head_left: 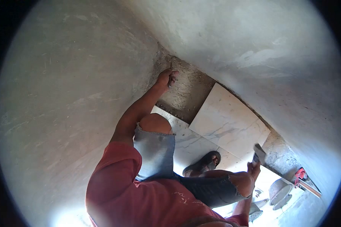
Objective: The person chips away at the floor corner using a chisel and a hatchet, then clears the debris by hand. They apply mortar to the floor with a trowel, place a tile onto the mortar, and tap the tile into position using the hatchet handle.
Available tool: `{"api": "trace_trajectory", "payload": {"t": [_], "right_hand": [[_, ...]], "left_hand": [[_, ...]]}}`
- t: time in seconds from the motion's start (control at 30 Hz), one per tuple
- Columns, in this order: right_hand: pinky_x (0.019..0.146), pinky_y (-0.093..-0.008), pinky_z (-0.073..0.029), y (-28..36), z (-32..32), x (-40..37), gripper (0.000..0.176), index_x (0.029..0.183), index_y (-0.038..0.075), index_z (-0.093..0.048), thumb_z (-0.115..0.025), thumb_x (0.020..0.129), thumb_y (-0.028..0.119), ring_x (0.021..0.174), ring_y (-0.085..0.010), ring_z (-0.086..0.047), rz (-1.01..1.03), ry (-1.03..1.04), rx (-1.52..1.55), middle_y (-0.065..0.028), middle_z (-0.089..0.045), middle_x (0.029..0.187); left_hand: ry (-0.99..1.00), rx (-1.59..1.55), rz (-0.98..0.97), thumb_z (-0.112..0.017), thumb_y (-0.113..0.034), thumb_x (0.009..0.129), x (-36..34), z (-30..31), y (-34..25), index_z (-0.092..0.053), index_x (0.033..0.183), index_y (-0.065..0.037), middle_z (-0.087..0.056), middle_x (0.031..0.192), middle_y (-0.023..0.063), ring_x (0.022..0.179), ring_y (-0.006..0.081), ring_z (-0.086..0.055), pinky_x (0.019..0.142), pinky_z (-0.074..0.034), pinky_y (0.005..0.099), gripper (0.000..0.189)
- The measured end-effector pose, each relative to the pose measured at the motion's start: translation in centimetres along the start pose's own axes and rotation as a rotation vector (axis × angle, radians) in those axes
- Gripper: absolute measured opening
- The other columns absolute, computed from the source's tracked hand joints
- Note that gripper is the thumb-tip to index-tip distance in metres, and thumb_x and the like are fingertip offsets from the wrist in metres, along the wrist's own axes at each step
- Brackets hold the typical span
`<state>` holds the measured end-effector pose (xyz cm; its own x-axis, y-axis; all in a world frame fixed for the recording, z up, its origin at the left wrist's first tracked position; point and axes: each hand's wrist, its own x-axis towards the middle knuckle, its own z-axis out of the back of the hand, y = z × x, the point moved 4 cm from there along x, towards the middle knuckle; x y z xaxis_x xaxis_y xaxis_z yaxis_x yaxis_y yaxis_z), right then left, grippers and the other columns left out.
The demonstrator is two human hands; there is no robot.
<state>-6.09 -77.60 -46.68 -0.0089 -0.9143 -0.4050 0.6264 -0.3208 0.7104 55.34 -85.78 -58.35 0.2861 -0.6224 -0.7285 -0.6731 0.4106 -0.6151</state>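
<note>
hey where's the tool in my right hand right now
The tool is in your right hand, at the lower right of the head view, beside a marble-patterned tile and near your bent right knee.

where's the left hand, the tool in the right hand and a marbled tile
left hand (168, 78): head view, hand's middle
tool (260, 153): head view, upper part
marbled tile (229, 120): head view, face's middle

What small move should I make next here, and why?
Perhaps bring the blurred, dark, flat-headed tool in your right hand over to the rough, grey-brown bare patch, because its surface looks uneven, your left hand is over it, and the flat white grey-veined tile stops at its edge.
</note>
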Motion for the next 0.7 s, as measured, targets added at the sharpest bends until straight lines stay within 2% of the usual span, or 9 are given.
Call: {"api": "trace_trajectory", "payload": {"t": [0.03, 0.07, 0.13, 0.2, 0.3, 0.37, 0.47, 0.57, 0.7], "right_hand": [[0.075, -0.0291, -0.043, 2.9, -1.6, 1.4, 0.038, 0.11, 0.002, -0.046, -0.057, 0.074, 0.003, 0.089, -0.0197, -0.054, -0.043, 0.104, -0.089, -0.0124, -0.057, 0.096], [0.077, -0.032, -0.043, 9.1, -3.5, 2.3, 0.04, 0.111, 0.003, -0.046, -0.058, 0.073, 0.002, 0.093, -0.0268, -0.055, 0.313, 0.192, -0.216, -0.0159, -0.055, 0.101], [0.076, -0.0374, -0.045, 16.6, -7.0, 3.6, 0.044, 0.112, 0.007, -0.044, -0.056, 0.07, 0.003, 0.092, -0.0369, -0.052, 0.53, 0.44, -0.4, -0.0187, -0.054, 0.101], [0.07, -0.0381, -0.047, 20.1, -11.0, 5.2, 0.047, 0.109, 0.006, -0.045, -0.06, 0.064, 0.004, 0.086, -0.0346, -0.055, 0.589, 0.648, -0.544, -0.016, -0.056, 0.098], [0.066, -0.04, -0.046, 24.1, -15.9, 7.2, 0.041, 0.103, 0.011, -0.047, -0.061, 0.065, 0.013, 0.077, -0.0329, -0.056, 0.727, 0.637, -0.616, -0.0138, -0.056, 0.084], [0.061, -0.0404, -0.046, 27.4, -19.3, 7.6, 0.036, 0.097, 0.009, -0.048, -0.062, 0.065, 0.017, 0.072, -0.0307, -0.057, 1.103, 0.672, -0.597, -0.0123, -0.054, 0.075], [0.055, -0.0408, -0.044, 29.9, -24.1, 8.1, 0.038, 0.091, 0.007, -0.048, -0.064, 0.059, 0.02, 0.06, -0.0299, -0.055, 1.394, 0.625, -0.504, -0.0111, -0.051, 0.068], [0.056, -0.0399, -0.045, 29.6, -28.3, 10.2, 0.034, 0.087, 0.007, -0.049, -0.062, 0.059, 0.019, 0.062, -0.0287, -0.056, 1.275, 0.628, -0.865, -0.0113, -0.053, 0.07], [0.06, -0.0405, -0.047, 29.7, -31.4, 10.9, 0.026, 0.088, 0.008, -0.05, -0.057, 0.067, 0.023, 0.068, -0.0292, -0.058, 1.218, 0.603, -1.008, -0.0092, -0.056, 0.074]], "left_hand": [[0.026, -0.045, -0.009, -0.032, -0.019, 0.089, 0.3, -0.2, 0.0, -0.04, 0.102, -0.005, -0.058, 0.091, 0.0095, 0.047, 0.0095, -0.045, 0.037, -0.038, 0.0224, 0.02], [0.033, -0.053, -0.016, -0.032, -0.019, 0.089, 0.5, -0.5, -0.4, -0.04, 0.102, -0.005, -0.058, 0.091, 0.0095, 0.047, 0.0095, -0.045, 0.037, -0.038, 0.0224, 0.02], [0.008, -0.067, -0.01, -0.032, -0.018, 0.089, 0.4, -0.7, -0.5, -0.04, 0.101, -0.005, -0.058, 0.089, 0.0092, 0.047, 0.01, -0.046, 0.037, -0.038, 0.0232, 0.019], [0.025, -0.036, -0.011, -0.034, -0.017, 0.088, 0.4, -0.1, 0.0, -0.04, 0.1, -0.005, -0.058, 0.088, 0.0091, 0.047, 0.0102, -0.046, 0.037, -0.038, 0.0236, 0.018], [0.045, 0.049, -0.026, -0.038, -0.014, 0.085, 0.5, 0.0, -0.5, -0.039, 0.103, -0.004, -0.057, 0.089, 0.0099, 0.047, 0.0111, -0.045, 0.037, -0.038, 0.0245, 0.02], [0.041, 0.096, -0.039, -0.04, -0.012, 0.083, 1.1, 0.5, -0.9, -0.038, 0.107, -0.004, -0.056, 0.09, 0.0109, 0.047, 0.0117, -0.045, 0.037, -0.038, 0.0249, 0.025], [0.181, -0.053, 0.038, -0.041, -0.006, 0.081, 3.0, 1.6, -0.4, -0.027, 0.124, -0.005, -0.052, 0.095, 0.0164, 0.057, 0.0185, -0.052, 0.046, -0.044, 0.0287, 0.045], [0.275, -0.113, 0.073, -0.039, -0.004, 0.083, 7.1, 2.3, 2.2, -0.032, 0.119, -0.005, -0.051, 0.09, 0.0167, 0.064, 0.0235, -0.054, 0.051, -0.048, 0.0345, 0.037], [0.222, -0.239, 0.098, -0.039, -0.004, 0.085, 4.0, 0.3, 0.1, -0.037, 0.108, -0.003, -0.05, 0.083, 0.016, 0.064, 0.0266, -0.055, 0.055, -0.05, 0.0391, 0.022]]}}
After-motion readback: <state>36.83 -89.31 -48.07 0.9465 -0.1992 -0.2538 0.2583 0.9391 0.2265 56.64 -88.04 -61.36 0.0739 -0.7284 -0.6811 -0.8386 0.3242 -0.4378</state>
